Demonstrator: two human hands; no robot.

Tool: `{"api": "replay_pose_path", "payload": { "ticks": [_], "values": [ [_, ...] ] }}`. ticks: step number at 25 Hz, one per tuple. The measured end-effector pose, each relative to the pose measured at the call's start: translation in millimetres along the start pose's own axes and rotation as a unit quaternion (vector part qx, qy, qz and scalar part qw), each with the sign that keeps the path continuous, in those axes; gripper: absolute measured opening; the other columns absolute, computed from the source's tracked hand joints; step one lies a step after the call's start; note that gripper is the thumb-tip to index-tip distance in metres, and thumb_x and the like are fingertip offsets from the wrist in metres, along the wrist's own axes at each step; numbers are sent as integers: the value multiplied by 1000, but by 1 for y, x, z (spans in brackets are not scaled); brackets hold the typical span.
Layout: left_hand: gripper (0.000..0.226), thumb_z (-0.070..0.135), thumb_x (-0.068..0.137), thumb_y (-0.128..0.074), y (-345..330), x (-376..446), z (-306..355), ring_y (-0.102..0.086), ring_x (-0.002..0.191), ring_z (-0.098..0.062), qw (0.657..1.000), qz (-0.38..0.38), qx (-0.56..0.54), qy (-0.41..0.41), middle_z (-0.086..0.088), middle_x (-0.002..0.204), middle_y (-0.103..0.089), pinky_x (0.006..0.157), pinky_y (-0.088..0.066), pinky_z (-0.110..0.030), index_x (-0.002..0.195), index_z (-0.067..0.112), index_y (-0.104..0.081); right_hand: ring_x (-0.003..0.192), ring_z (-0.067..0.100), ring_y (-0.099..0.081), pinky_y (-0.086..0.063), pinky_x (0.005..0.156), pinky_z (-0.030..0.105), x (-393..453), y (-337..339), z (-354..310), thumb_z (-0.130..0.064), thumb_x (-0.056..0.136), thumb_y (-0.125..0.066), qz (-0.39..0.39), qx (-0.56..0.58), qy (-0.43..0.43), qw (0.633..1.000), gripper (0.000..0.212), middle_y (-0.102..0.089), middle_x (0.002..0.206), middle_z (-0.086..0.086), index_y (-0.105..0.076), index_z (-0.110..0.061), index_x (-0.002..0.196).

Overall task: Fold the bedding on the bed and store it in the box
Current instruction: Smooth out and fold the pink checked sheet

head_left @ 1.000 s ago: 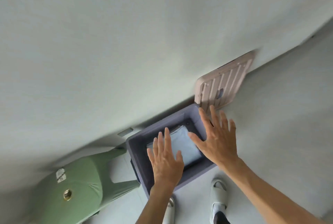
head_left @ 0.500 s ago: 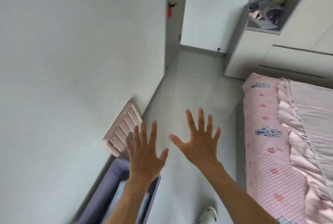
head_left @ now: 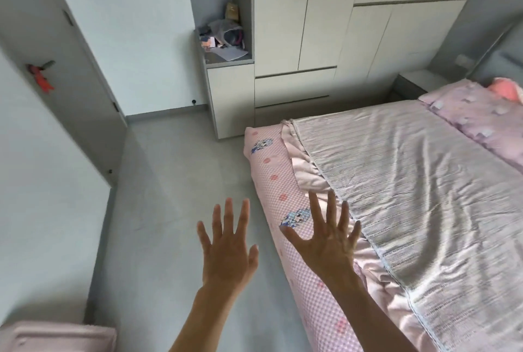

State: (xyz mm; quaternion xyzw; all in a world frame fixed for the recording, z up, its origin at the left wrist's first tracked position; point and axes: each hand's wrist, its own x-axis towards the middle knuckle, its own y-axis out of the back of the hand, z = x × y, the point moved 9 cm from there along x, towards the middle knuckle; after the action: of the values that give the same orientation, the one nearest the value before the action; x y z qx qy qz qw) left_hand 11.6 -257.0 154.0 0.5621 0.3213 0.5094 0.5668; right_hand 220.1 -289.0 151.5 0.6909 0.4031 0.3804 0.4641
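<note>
Pink plastic lid [head_left: 56, 336] shows near left; the box itself is out of view. Both hands, left hand [head_left: 227, 250] and right hand [head_left: 325, 241], hover empty with spread fingers. Striped bedding [head_left: 410, 182] lies unfolded across the bed [head_left: 271, 179]: folding and storing remain.

Bed sheet [head_left: 285, 190]: pink fine check, scattered red-pink motifs, blue cartoon figures. Bedding [head_left: 418, 190] on top: pale grey-silver, fine stripes, pink ruffled edge. Pillow [head_left: 481, 117]: lilac with pale shapes. Plush item [head_left: 506, 88] at the far corner: coral pink. Wardrobe [head_left: 325, 26]: off-white. Floor [head_left: 169, 196]: grey. Lid [head_left: 56, 336], bottom left: dusty pink. Tag on the door [head_left: 39, 77]: red.
</note>
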Motion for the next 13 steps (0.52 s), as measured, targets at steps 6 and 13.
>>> {"api": "replay_pose_path", "payload": {
  "ticks": [6,13],
  "values": [
    [112,49,58,-85,-53,149,20,-40,137,-41,998,-45,-6,-54,-15,155,-35,99,-31,-71,152,24,-30,151,33,12,0,117,64,115,-8,34,-96,72,-17,-8,6,-56,998,100,17,164,-2,14,-46,152],
    [111,52,61,-83,-119,370,-24,-37,139,-41,995,-50,-38,-76,-15,156,-32,102,-25,-69,153,25,-27,151,33,10,-1,117,66,302,-78,2,-98,70,-15,-11,-11,-99,995,102,17,164,-3,9,-45,154]
  ]
}}
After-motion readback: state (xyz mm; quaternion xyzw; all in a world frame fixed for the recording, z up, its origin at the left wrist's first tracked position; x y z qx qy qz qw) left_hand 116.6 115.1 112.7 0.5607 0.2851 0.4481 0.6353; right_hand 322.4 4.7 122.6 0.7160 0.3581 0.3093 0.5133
